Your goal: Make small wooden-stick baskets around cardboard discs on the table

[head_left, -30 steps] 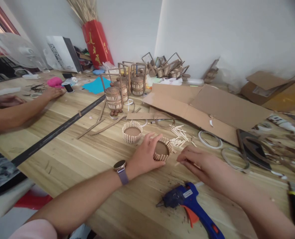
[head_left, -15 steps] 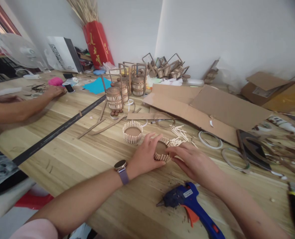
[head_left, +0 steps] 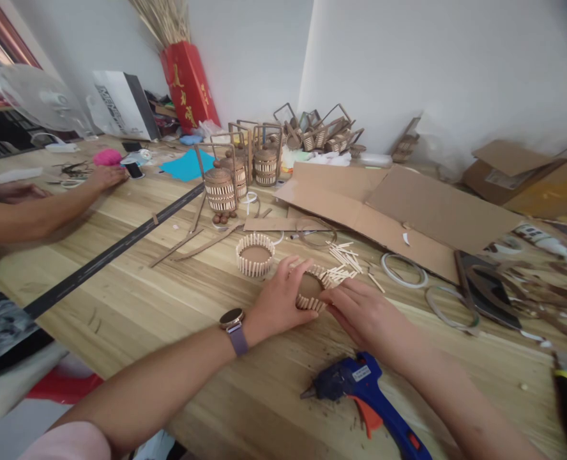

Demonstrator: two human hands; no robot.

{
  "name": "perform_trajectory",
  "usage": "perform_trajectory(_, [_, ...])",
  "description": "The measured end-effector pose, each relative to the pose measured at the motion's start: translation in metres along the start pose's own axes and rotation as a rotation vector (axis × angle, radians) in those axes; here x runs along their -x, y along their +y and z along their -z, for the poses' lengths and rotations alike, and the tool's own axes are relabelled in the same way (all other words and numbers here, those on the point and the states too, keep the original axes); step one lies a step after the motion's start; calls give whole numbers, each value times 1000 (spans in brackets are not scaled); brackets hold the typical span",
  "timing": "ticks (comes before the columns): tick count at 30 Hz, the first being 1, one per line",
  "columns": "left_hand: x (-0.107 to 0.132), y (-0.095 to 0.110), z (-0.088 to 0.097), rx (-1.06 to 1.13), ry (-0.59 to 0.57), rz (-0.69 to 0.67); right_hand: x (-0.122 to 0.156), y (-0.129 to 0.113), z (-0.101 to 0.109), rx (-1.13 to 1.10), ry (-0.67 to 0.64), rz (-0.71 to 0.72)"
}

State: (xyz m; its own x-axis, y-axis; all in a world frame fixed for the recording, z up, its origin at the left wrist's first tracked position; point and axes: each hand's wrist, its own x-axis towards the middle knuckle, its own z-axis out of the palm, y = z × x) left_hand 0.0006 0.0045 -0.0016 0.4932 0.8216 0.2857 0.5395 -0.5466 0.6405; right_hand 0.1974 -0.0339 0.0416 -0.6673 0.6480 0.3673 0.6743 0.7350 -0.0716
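My left hand [head_left: 281, 297] curves round a small round basket [head_left: 309, 294] of pale wooden sticks with a brown base, fingers along its far left side and thumb at the front. My right hand [head_left: 364, 313] has its fingers pinched together at the basket's right edge; a stick under the fingertips cannot be made out. A second round stick basket [head_left: 255, 255] stands upright just to the left. Loose wooden sticks [head_left: 343, 262] lie in a pile behind my right hand. Nearer to me, a blue hot glue gun [head_left: 355, 383] rests on its side, nozzle pointing left.
Lidded baskets with tall handles [head_left: 220, 188] stand at the back. Flattened cardboard [head_left: 384, 198] spans the back right, near white rings [head_left: 404, 269] and brown strips [head_left: 551, 300]. A co-worker's arm [head_left: 48, 207] reaches in from the left beyond a black strip [head_left: 120, 249].
My right hand's fingers have closed together against the basket's right edge, the hand turning slightly lower. My left hand and the basket have hardly moved.
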Motion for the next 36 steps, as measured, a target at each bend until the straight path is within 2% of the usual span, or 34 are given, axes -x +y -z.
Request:
perform_trajectory(7, [0,0,0,-5,-2,4,3,2,-7,181,11,65])
perform_trajectory(15, [0,-2,-2,-13,21,-21,-1,2,-4,313,59,-13])
perform_trajectory(26, [0,-3,-2,8,29,-41,-5,-2,-4,224,54,-59])
perform_trajectory(30, [0,-3,-2,15,22,-32,-5,-3,-4,175,46,-33])
perform_trajectory(36, [0,-1,-1,6,6,-11,-8,-2,-5,100,115,14])
